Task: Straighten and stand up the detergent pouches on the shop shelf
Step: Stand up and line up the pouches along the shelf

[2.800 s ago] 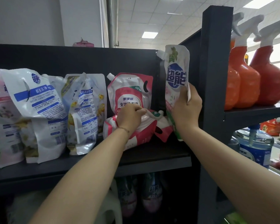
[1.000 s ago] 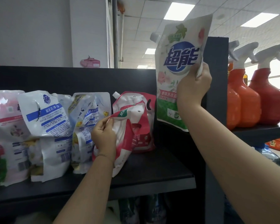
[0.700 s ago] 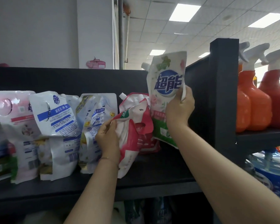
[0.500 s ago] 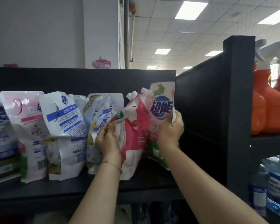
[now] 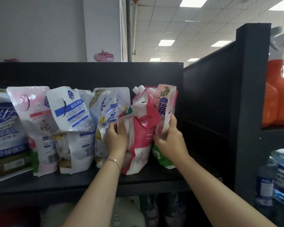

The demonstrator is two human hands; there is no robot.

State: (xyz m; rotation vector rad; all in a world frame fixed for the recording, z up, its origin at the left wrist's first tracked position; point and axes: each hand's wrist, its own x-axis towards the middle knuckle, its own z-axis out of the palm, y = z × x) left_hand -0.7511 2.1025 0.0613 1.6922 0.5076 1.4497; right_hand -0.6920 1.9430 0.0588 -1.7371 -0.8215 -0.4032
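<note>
Under a panel-lit ceiling (image 5: 170, 22), a black shelf (image 5: 88, 182) carries a row of detergent pouches (image 5: 72, 115). At its right end, the left hand (image 5: 116, 138) grips the red-and-white pouch (image 5: 142, 136) by its side, and the right hand (image 5: 170, 140) curls round the upright blue-logo pouch (image 5: 165, 105) beside it.

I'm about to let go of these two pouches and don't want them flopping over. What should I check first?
1. Left hand grips the red pouch: ok.
2. Right hand grips the blue-logo pouch: ok.
3. Red pouch's base rests on the shelf board: ok.
4. Red pouch's top is straight: not ok, it is folded over.
5. Blue-logo pouch's label faces front: not ok, it is turned sideways.
6. Blue-logo pouch's base sits flat on the board: cannot tell, the right hand and the red pouch hide part of it.
</note>
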